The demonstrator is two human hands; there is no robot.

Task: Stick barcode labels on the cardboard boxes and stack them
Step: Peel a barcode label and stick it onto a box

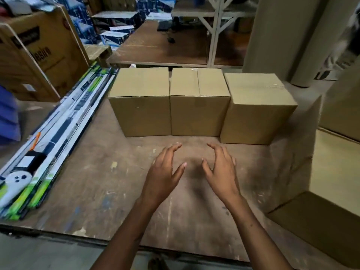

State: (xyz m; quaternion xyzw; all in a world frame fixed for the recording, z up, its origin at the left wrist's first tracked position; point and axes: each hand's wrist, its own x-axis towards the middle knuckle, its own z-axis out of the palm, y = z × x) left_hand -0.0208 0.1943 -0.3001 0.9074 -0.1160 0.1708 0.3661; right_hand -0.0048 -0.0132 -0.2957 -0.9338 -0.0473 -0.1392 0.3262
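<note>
My left hand and right hand hover side by side over the wooden table, palms facing each other, fingers spread and loosely bent, grasping nothing. Beyond my fingertips three closed cardboard boxes stand in a row on the table: the left box and middle box touch, and the right box sits just beside them, turned slightly. Long green-and-white packs lie along the table's left edge.
</note>
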